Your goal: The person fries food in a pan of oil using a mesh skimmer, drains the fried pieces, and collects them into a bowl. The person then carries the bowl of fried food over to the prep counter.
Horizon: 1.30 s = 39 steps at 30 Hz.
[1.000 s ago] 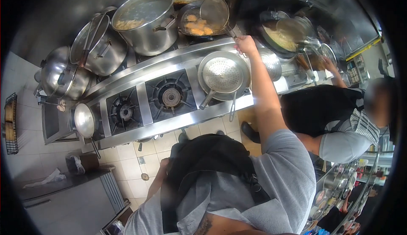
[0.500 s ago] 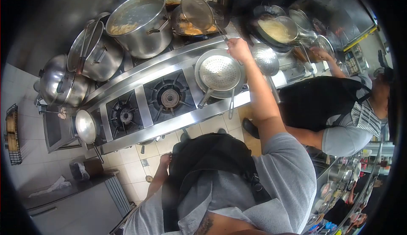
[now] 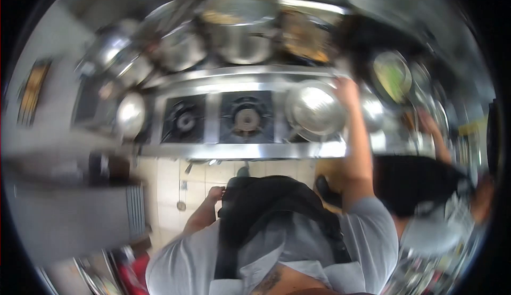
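Note:
My right hand point(image 3: 347, 90) is reached out over the stove's front rail, closed round the handle of a mesh strainer. Motion blur smears the strainer's head, which lies toward the wok of orange-brown food point(image 3: 305, 37) at the back. Just left of that hand, a perforated metal strainer point(image 3: 318, 108) rests in a wider pan on the stove front. A second shiny perforated ladle point(image 3: 371, 112) lies to the hand's right. My left hand point(image 3: 215, 194) hangs low beside my black apron, and its fingers are too blurred to read.
A tall stockpot point(image 3: 244, 44) and other steel pots stand along the back left. Two burners point(image 3: 246, 118) sit in front of them, with a small pan point(image 3: 131, 115) at the left end. A co-worker's hand point(image 3: 426, 120) works by a wok point(image 3: 393, 76) on the right.
The whole view has swung, so the stove now lies level and shifted rightward, with strong blur. My right hand keeps its grip. Green now shows in the co-worker's wok.

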Each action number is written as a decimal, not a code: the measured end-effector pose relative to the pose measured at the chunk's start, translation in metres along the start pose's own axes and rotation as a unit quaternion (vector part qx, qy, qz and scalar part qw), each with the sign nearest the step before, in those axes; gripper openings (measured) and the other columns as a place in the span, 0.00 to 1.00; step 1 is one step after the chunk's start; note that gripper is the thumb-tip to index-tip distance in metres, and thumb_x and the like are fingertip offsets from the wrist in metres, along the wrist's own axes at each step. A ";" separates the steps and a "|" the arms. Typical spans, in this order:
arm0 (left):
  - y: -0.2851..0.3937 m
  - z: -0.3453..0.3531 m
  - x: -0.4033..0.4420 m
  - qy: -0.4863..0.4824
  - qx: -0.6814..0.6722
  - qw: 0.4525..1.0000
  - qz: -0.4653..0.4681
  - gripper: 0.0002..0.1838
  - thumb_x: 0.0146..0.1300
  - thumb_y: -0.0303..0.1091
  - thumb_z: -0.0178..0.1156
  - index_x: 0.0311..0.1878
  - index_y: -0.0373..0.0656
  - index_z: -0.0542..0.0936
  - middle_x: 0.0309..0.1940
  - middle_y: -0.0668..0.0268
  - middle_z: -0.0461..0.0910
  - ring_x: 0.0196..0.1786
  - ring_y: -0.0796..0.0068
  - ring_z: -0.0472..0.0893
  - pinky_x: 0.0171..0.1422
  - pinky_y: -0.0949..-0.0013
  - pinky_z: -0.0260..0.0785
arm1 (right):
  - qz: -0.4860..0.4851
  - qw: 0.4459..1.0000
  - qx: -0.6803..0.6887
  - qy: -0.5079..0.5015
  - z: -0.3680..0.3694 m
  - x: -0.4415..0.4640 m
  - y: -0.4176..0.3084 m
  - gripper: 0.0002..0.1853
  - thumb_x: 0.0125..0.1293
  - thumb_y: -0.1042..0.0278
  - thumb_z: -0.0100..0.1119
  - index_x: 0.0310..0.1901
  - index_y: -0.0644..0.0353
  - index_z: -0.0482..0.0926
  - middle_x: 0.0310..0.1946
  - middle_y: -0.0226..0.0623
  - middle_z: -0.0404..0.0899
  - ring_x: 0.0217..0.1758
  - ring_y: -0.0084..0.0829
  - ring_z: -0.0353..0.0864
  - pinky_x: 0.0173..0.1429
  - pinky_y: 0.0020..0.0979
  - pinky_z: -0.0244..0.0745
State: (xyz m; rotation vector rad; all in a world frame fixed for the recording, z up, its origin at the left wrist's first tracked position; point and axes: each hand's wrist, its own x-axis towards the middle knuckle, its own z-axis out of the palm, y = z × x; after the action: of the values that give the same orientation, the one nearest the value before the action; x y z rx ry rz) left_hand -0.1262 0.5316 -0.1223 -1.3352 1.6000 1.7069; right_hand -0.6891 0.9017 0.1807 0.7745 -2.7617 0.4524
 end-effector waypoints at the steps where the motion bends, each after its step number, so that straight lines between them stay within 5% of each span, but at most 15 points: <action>1: -0.013 -0.001 0.016 0.001 0.054 0.998 0.015 0.18 0.70 0.44 0.53 0.37 0.39 0.83 0.27 0.65 0.81 0.24 0.73 0.78 0.26 0.67 0.70 | 0.005 1.000 -0.021 -0.004 -0.013 0.000 -0.013 0.15 0.62 0.63 0.59 0.47 0.60 0.85 0.43 0.53 0.84 0.47 0.51 0.84 0.52 0.46 0.78; 4: -0.055 -0.007 0.062 0.046 0.334 0.922 0.189 0.20 0.61 0.49 0.54 0.30 0.42 0.85 0.21 0.59 0.80 0.20 0.68 0.78 0.28 0.64 0.73 | 0.071 0.997 0.017 -0.020 -0.026 0.008 -0.036 0.18 0.57 0.66 0.57 0.48 0.63 0.84 0.45 0.54 0.83 0.51 0.52 0.82 0.55 0.43 0.76; 5: -0.035 0.003 0.046 0.060 0.172 0.983 0.016 0.19 0.59 0.48 0.55 0.29 0.43 0.85 0.23 0.57 0.83 0.21 0.64 0.80 0.29 0.62 0.74 | 0.059 0.998 0.028 -0.021 -0.021 0.017 -0.035 0.18 0.59 0.66 0.56 0.48 0.64 0.83 0.44 0.56 0.83 0.49 0.52 0.82 0.53 0.43 0.76; 7: -0.022 0.006 0.032 0.087 0.203 0.975 -0.008 0.12 0.52 0.42 0.60 0.32 0.48 0.88 0.28 0.59 0.86 0.30 0.62 0.86 0.35 0.59 0.77 | 0.034 0.998 0.028 -0.034 -0.023 0.019 -0.042 0.18 0.62 0.66 0.54 0.50 0.67 0.82 0.43 0.59 0.83 0.44 0.52 0.84 0.49 0.44 0.77; 10: -0.051 0.007 0.053 0.047 0.222 0.973 0.045 0.16 0.62 0.43 0.51 0.38 0.46 0.86 0.28 0.60 0.84 0.28 0.65 0.84 0.35 0.60 0.77 | -0.014 0.998 0.039 -0.037 -0.009 0.031 -0.007 0.20 0.68 0.63 0.54 0.55 0.70 0.79 0.46 0.58 0.83 0.44 0.50 0.85 0.49 0.42 0.77; 11: -0.063 0.012 0.061 0.074 0.049 0.996 -0.025 0.16 0.62 0.42 0.51 0.39 0.45 0.86 0.30 0.59 0.84 0.28 0.64 0.84 0.35 0.60 0.76 | -0.028 0.998 0.059 -0.022 -0.009 0.033 -0.008 0.21 0.68 0.63 0.54 0.55 0.71 0.79 0.45 0.58 0.83 0.43 0.50 0.85 0.48 0.41 0.77; 14: -0.055 0.009 0.000 0.091 0.082 0.991 -0.056 0.16 0.62 0.40 0.51 0.40 0.44 0.86 0.32 0.56 0.84 0.28 0.62 0.83 0.37 0.60 0.77 | 0.203 0.958 0.183 -0.088 -0.027 0.031 -0.039 0.20 0.70 0.61 0.55 0.54 0.70 0.80 0.45 0.57 0.84 0.39 0.48 0.86 0.44 0.40 0.79; 18: -0.118 0.028 0.002 0.039 -0.124 0.991 -0.008 0.17 0.62 0.43 0.53 0.40 0.41 0.86 0.31 0.54 0.84 0.29 0.60 0.84 0.39 0.56 0.78 | 0.096 0.976 0.194 -0.015 0.039 0.079 0.033 0.21 0.71 0.58 0.55 0.57 0.65 0.79 0.42 0.52 0.85 0.37 0.44 0.86 0.41 0.39 0.80; 21: -0.153 0.042 -0.030 0.192 0.031 0.980 -0.050 0.16 0.60 0.43 0.56 0.37 0.43 0.87 0.33 0.51 0.85 0.31 0.58 0.85 0.41 0.56 0.78 | -0.123 0.986 -0.023 0.106 0.004 0.053 0.035 0.19 0.69 0.56 0.57 0.52 0.61 0.83 0.38 0.48 0.86 0.36 0.42 0.86 0.40 0.40 0.79; 25: -0.250 0.035 -0.004 0.136 0.236 0.962 -0.026 0.20 0.64 0.51 0.52 0.41 0.45 0.85 0.36 0.52 0.84 0.41 0.53 0.84 0.46 0.53 0.75 | 0.017 0.998 -0.031 0.059 -0.007 0.026 0.021 0.15 0.68 0.61 0.52 0.42 0.62 0.84 0.35 0.50 0.85 0.38 0.50 0.85 0.40 0.48 0.79; 28: -0.194 0.037 -0.043 0.071 0.468 0.853 0.219 0.19 0.66 0.50 0.52 0.40 0.49 0.86 0.32 0.57 0.85 0.37 0.60 0.85 0.45 0.58 0.75 | 0.171 0.980 -0.052 0.089 -0.005 0.031 0.042 0.17 0.59 0.61 0.61 0.50 0.54 0.85 0.41 0.51 0.85 0.45 0.51 0.85 0.52 0.45 0.79; 33: -0.143 -0.009 -0.012 0.257 0.104 0.935 0.222 0.20 0.68 0.45 0.53 0.34 0.37 0.85 0.27 0.55 0.84 0.30 0.61 0.83 0.41 0.59 0.74 | 0.274 0.938 0.192 0.089 -0.019 0.016 0.034 0.13 0.56 0.65 0.62 0.40 0.63 0.83 0.33 0.52 0.84 0.36 0.49 0.86 0.46 0.44 0.79; 36: 0.008 0.008 -0.083 0.226 0.163 0.945 0.171 0.28 0.73 0.49 0.47 0.29 0.36 0.84 0.19 0.56 0.80 0.29 0.63 0.82 0.41 0.58 0.71 | 0.224 0.944 0.173 0.169 0.000 0.007 0.052 0.13 0.60 0.65 0.61 0.44 0.62 0.84 0.31 0.50 0.85 0.33 0.45 0.87 0.45 0.42 0.80; 37: 0.006 -0.002 -0.047 0.250 0.213 0.888 0.321 0.29 0.72 0.49 0.49 0.24 0.35 0.83 0.16 0.57 0.77 0.25 0.66 0.79 0.39 0.59 0.69 | 0.246 0.939 0.206 0.121 -0.014 -0.002 0.044 0.17 0.63 0.64 0.60 0.49 0.66 0.82 0.28 0.45 0.86 0.26 0.38 0.85 0.37 0.38 0.79; 39: 0.074 0.015 -0.048 0.231 0.210 0.890 0.332 0.29 0.72 0.50 0.50 0.21 0.35 0.80 0.16 0.58 0.75 0.24 0.67 0.75 0.36 0.60 0.66 | 0.269 0.927 0.245 0.091 -0.029 -0.010 0.039 0.20 0.66 0.64 0.59 0.54 0.71 0.80 0.26 0.40 0.86 0.18 0.29 0.82 0.28 0.33 0.78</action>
State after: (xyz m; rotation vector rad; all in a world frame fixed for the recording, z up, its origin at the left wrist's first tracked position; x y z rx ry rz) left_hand -0.1723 0.5425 -0.0462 -1.0766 2.7634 1.2593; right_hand -0.6977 0.9484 0.1954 0.0199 -2.6705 1.2804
